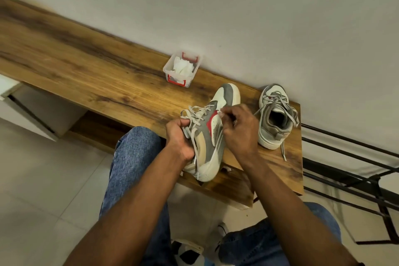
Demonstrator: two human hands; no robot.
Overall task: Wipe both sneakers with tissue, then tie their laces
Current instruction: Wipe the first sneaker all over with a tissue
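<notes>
Left hand [180, 136] grips the tilted grey-white sneaker [213, 134], hiding its collar; right hand [239, 127] pinches barely visible tissue [220, 112].

Soft, even indoor light, with a wide-angle bend at the edges.

The wall [280, 17] reads flat grey-white without glare; the wooden shelf [86, 65] smears with motion blur toward the upper left of the frame. Shadows stay faint, pooling under the shelf at left centre. Lines curve near the borders, and the bottom edge goes soft.
</notes>
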